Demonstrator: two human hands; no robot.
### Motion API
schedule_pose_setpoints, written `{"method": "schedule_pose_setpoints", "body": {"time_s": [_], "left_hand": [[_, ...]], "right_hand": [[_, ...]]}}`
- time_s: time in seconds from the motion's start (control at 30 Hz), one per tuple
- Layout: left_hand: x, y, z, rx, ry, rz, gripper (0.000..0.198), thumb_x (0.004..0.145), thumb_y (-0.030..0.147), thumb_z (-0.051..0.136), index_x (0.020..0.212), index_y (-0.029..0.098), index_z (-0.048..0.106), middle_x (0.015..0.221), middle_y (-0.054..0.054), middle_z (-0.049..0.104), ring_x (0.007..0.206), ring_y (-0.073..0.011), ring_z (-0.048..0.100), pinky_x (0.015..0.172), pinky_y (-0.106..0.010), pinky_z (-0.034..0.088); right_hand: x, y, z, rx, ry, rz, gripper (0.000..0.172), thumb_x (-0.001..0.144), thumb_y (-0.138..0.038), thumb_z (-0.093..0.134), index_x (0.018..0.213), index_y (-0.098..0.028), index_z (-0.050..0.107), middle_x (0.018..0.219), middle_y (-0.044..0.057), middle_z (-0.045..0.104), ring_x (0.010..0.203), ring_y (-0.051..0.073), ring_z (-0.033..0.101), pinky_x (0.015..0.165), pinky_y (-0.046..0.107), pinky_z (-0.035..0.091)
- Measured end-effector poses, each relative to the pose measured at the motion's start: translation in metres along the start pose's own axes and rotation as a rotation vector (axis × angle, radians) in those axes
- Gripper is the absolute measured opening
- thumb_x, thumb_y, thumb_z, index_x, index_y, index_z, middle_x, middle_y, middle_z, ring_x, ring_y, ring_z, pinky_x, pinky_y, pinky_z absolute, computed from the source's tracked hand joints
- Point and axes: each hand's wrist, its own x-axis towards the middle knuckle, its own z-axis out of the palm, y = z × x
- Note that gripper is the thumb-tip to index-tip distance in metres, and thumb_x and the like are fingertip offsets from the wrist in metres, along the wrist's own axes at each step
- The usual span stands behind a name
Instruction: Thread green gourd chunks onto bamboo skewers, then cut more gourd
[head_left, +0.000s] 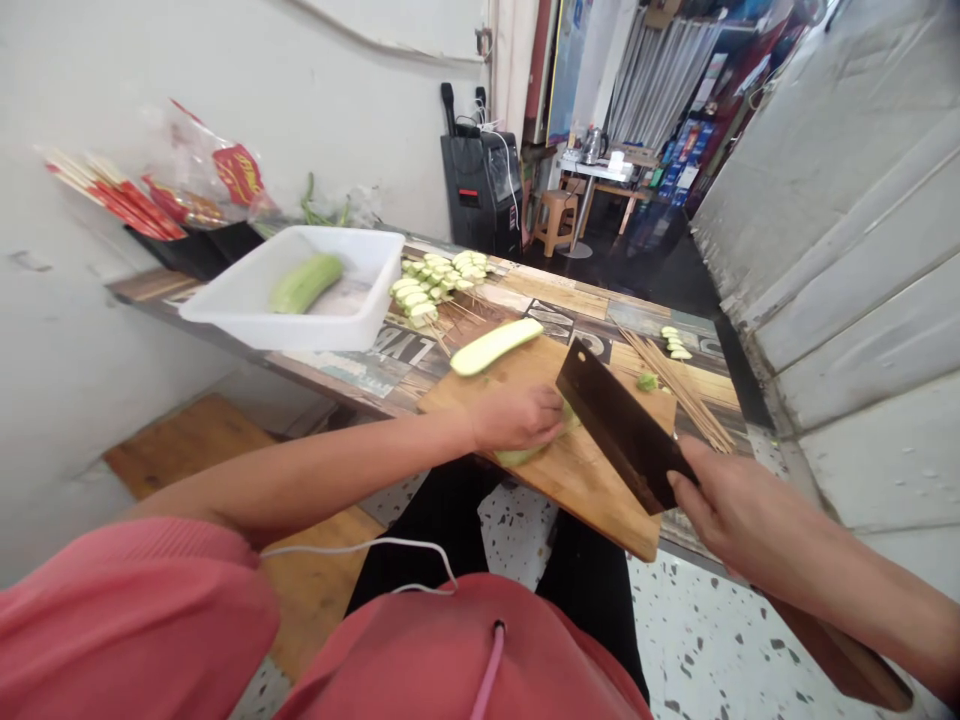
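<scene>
On the wooden cutting board (600, 490), my left hand (521, 417) is closed over a pale green zucchini piece (523, 455), which it mostly hides. My right hand (724, 490) grips a dark cleaver (619, 425), its broad blade slanting over the board just right of my left hand. A halved zucchini (496, 347) lies cut side up at the board's far left edge. A small green zucchini end (646, 382) rests near the far right corner. Beyond the board, skewered zucchini slices (435, 283) are piled together.
Bare wooden skewers (679, 385) lie right of the board, beside a few loose-looking slices (675, 342). A white plastic tub (367, 320) holding a whole zucchini (307, 283) stands left. Behind it are black holders (191, 250) with red-wrapped chopsticks. A black speaker-like box (484, 190) stands beyond the table.
</scene>
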Motion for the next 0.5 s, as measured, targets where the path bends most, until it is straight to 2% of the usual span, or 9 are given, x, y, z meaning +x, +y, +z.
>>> {"method": "schedule_pose_setpoints", "body": {"time_s": [0.07, 0.13, 0.5], "left_hand": [[-0.0003, -0.0004, 0.0015, 0.043, -0.005, 0.033, 0.031, 0.092, 0.024, 0.039, 0.075, 0.013, 0.063, 0.081, -0.011, 0.065, 0.081, -0.0184, 0.059, 0.078, -0.032, 0.048], [0.0004, -0.0008, 0.0031, 0.076, 0.004, 0.029, 0.033, 0.092, 0.024, 0.039, 0.073, 0.013, 0.064, 0.079, -0.011, 0.065, 0.079, -0.0187, 0.059, 0.076, -0.032, 0.048], [0.0047, 0.0, 0.0027, 0.097, 0.037, 0.064, 0.031, 0.089, 0.018, 0.041, 0.069, 0.012, 0.064, 0.077, -0.01, 0.065, 0.076, -0.0182, 0.058, 0.076, -0.033, 0.049]], "right_hand": [[-0.005, 0.002, -0.0024, -0.013, 0.07, -0.028, 0.013, 0.09, -0.025, 0.033, 0.083, -0.019, 0.043, 0.058, 0.002, 0.054, 0.05, 0.015, 0.051, 0.049, 0.026, 0.025], [-0.0089, 0.0013, -0.0045, -0.019, 0.085, -0.037, 0.013, 0.09, -0.026, 0.034, 0.082, -0.02, 0.042, 0.056, 0.0, 0.052, 0.046, 0.014, 0.047, 0.048, 0.026, 0.023], [-0.0087, -0.0075, -0.0045, 0.029, -0.016, 0.019, 0.01, 0.088, -0.021, 0.037, 0.08, -0.02, 0.042, 0.054, 0.0, 0.051, 0.046, 0.013, 0.048, 0.047, 0.024, 0.024]]}}
